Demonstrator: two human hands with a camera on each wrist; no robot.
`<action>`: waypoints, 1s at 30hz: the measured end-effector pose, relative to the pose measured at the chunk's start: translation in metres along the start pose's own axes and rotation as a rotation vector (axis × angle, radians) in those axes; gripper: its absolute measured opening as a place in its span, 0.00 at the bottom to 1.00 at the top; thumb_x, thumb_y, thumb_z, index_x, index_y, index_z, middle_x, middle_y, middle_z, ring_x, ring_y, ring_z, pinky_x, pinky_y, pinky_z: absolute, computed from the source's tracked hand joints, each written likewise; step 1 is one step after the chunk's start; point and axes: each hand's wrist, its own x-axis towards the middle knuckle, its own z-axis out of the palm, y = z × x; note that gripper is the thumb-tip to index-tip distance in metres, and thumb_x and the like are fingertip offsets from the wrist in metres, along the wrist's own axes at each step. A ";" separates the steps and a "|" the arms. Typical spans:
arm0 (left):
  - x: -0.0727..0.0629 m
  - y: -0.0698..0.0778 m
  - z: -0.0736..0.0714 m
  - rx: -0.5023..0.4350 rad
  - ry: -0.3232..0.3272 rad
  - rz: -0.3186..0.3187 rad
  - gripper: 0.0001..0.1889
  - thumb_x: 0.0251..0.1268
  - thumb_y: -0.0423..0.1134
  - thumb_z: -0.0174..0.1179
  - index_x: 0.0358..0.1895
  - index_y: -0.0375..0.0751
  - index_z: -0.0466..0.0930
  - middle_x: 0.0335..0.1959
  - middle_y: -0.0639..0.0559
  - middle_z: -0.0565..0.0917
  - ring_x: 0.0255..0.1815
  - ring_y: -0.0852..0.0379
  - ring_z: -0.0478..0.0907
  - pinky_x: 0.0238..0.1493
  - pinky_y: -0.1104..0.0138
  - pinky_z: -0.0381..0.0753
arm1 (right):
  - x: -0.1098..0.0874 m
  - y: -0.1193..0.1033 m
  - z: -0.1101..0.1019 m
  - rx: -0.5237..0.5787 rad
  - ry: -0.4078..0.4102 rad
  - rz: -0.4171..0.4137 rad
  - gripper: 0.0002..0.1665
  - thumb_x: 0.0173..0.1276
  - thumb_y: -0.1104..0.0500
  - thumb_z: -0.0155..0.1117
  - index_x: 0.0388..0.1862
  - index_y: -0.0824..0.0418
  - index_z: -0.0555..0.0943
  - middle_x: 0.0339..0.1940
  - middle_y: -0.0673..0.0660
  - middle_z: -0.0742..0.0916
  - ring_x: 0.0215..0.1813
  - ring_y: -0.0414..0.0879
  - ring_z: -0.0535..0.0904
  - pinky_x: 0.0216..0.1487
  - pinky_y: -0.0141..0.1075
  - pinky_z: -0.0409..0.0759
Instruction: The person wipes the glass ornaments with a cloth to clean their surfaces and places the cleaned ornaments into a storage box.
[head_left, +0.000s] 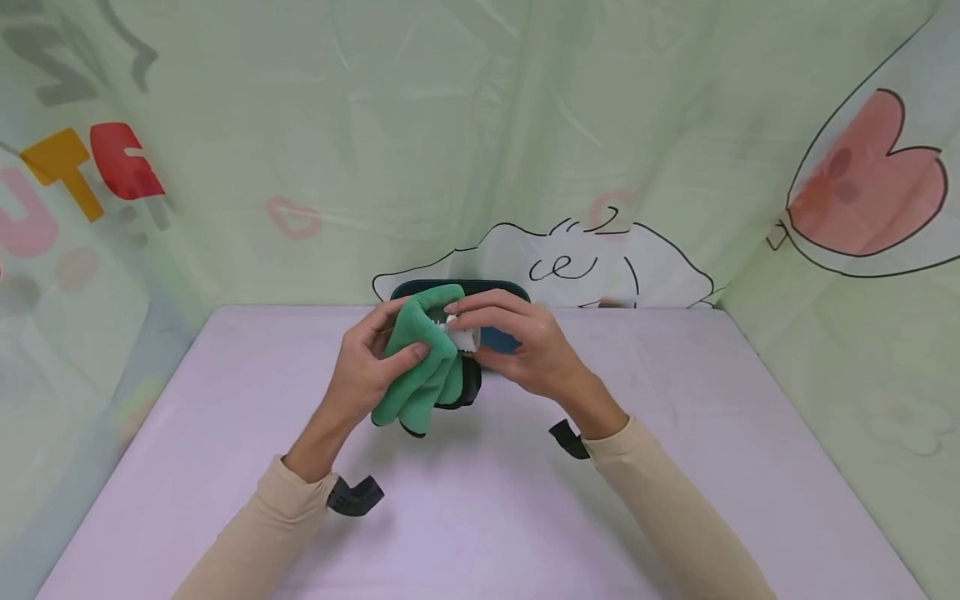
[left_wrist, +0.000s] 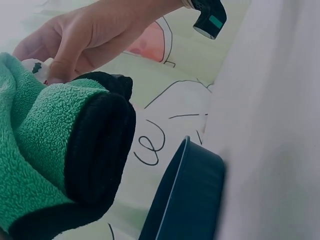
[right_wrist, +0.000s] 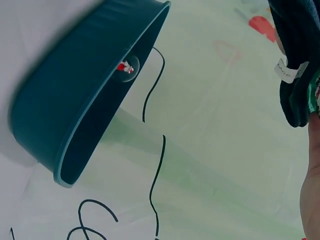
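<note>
My left hand [head_left: 363, 358] holds a green towel [head_left: 420, 367] with dark edging, its thumb on the front of the cloth. A small white ornament [head_left: 465, 337] with a clear part toward the towel is pinched by my right hand [head_left: 525, 342]. The towel wraps partly round it and hides some of it. In the left wrist view, a dark green mark shows on the white ornament [left_wrist: 34, 65], and the folded towel [left_wrist: 45, 130] fills the left side. A white label [right_wrist: 286, 71] hangs from the towel's dark part in the right wrist view.
Behind the hands stands a dark blue basin [right_wrist: 55, 95] near the table's back edge. Inside it sits a clear globe [right_wrist: 129, 68] with a red and white figure. The table [head_left: 465, 517] has a pale cover, and printed curtains [head_left: 360, 150] enclose its back and sides.
</note>
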 end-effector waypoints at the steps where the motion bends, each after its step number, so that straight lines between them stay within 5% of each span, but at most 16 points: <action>1: 0.000 -0.001 0.000 0.000 0.002 -0.002 0.28 0.64 0.26 0.66 0.68 0.32 0.72 0.56 0.45 0.80 0.52 0.53 0.81 0.54 0.67 0.83 | 0.001 0.000 0.000 -0.002 -0.006 0.003 0.23 0.58 0.77 0.64 0.51 0.62 0.85 0.55 0.58 0.86 0.60 0.50 0.82 0.50 0.32 0.81; 8: -0.002 -0.003 0.001 0.003 0.018 0.001 0.28 0.64 0.27 0.66 0.68 0.33 0.72 0.57 0.45 0.80 0.53 0.53 0.81 0.55 0.67 0.83 | 0.003 -0.003 0.000 -0.013 -0.017 0.072 0.24 0.56 0.70 0.76 0.53 0.61 0.85 0.55 0.55 0.87 0.60 0.49 0.82 0.61 0.37 0.80; 18: -0.004 -0.001 0.003 0.022 0.004 0.055 0.28 0.64 0.27 0.68 0.68 0.32 0.72 0.57 0.46 0.81 0.53 0.53 0.80 0.56 0.66 0.82 | 0.002 -0.008 -0.002 0.150 -0.002 0.268 0.27 0.54 0.70 0.79 0.55 0.62 0.85 0.50 0.55 0.87 0.48 0.46 0.84 0.50 0.38 0.87; 30: -0.004 0.000 0.003 0.052 -0.013 0.097 0.29 0.62 0.25 0.68 0.67 0.33 0.73 0.56 0.45 0.81 0.51 0.52 0.79 0.54 0.66 0.83 | 0.004 -0.014 -0.003 0.202 0.013 0.437 0.23 0.58 0.64 0.79 0.53 0.58 0.86 0.45 0.51 0.89 0.43 0.44 0.86 0.43 0.39 0.88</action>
